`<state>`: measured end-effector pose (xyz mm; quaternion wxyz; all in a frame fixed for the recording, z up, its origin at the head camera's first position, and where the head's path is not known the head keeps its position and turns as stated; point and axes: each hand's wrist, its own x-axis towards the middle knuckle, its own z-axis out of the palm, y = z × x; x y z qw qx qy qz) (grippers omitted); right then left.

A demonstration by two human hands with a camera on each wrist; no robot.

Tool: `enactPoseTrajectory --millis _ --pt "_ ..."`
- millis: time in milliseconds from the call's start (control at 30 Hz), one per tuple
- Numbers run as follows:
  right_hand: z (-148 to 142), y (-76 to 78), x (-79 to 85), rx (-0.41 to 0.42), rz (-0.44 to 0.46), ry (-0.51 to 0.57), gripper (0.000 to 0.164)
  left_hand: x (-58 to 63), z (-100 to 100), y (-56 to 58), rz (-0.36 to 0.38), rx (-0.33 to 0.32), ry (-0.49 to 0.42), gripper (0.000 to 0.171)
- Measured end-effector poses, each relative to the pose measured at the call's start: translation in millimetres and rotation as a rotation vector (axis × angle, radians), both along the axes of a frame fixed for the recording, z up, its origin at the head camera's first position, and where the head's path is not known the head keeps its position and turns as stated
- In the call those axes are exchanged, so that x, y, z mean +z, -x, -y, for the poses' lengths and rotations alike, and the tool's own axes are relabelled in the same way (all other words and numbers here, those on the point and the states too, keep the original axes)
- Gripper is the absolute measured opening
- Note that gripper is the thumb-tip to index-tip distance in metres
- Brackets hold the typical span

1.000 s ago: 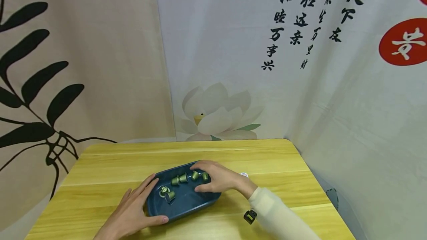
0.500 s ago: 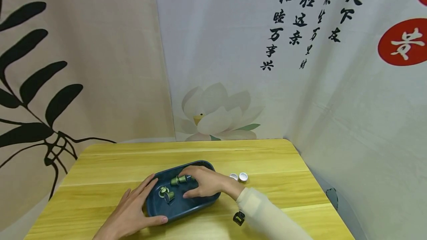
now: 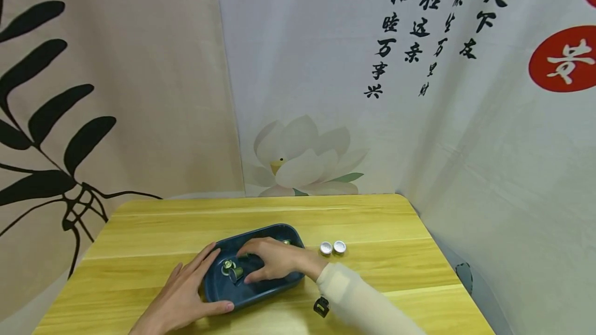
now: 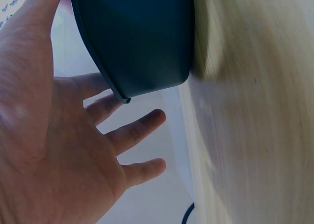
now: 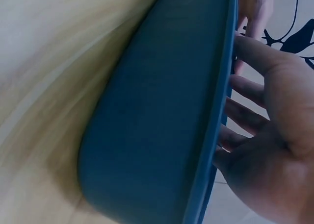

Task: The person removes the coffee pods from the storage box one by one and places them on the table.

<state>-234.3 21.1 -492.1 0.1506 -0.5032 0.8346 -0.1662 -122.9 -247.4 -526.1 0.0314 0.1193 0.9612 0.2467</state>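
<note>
A dark blue tray (image 3: pixel 270 287) sits on the table, with small green coffee capsules inside. My left hand (image 3: pixel 186 291) spans its left end, thumb at the near edge and fingers by the far corner. In the left wrist view, two fingers touch the rim (image 4: pixel 93 50) while the others stick out straight. My right hand (image 3: pixel 272 260) reaches over the tray's middle, thumb apart from the index finger. Two capsules (image 3: pixel 236 274) lie left of it, and another capsule (image 3: pixel 286 242) shows behind it. Others are hidden under this hand. The right wrist view shows its fingertips (image 5: pixel 223 155) behind the tray wall (image 5: pixel 157 116).
Two small round items with whitish tops (image 3: pixel 332 248) stand on the wooden table (image 3: pixel 396 273) right of the tray. A printed cloth (image 3: pixel 316 66) hangs behind the table. A small black device (image 3: pixel 321 306) hangs at the right sleeve.
My right hand has moved left from the tray's right end to its middle, over the row of capsules. The whitish-topped items have come into full view. The left hand and tray stay put.
</note>
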Motion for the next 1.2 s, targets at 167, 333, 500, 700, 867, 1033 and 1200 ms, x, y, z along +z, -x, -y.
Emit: enactPoseTrajectory --millis 167,333,500,700,867,1033,1200 --pt "6 -3.1 -0.6 0.001 -0.009 -0.038 0.062 1.6 -1 -2.3 -0.002 0.001 -0.004 0.132" --pt "12 -4.6 -2.5 0.020 -0.013 -0.075 0.062 0.9 -1 -3.0 -0.002 0.004 -0.002 0.132" --pt "17 -6.2 -4.1 0.032 0.006 -0.105 0.062 0.1 -1 -2.6 -0.004 0.000 -0.006 0.131" --pt "23 -7.3 -8.6 0.038 -0.004 -0.115 0.058 1.3 0 -2.2 -0.004 -0.005 -0.014 0.131" --pt "25 -8.6 -8.4 0.047 -0.018 -0.131 0.057 2.5 0 -2.5 -0.003 -0.007 -0.013 0.132" --pt "27 -8.5 -8.6 0.058 -0.025 -0.130 0.055 2.8 -1 -3.0 -0.014 -0.006 -0.012 0.132" --pt "27 -8.6 -10.5 0.074 -0.033 -0.127 0.052 3.7 -2 -4.0 -0.018 -0.001 -0.014 0.132"
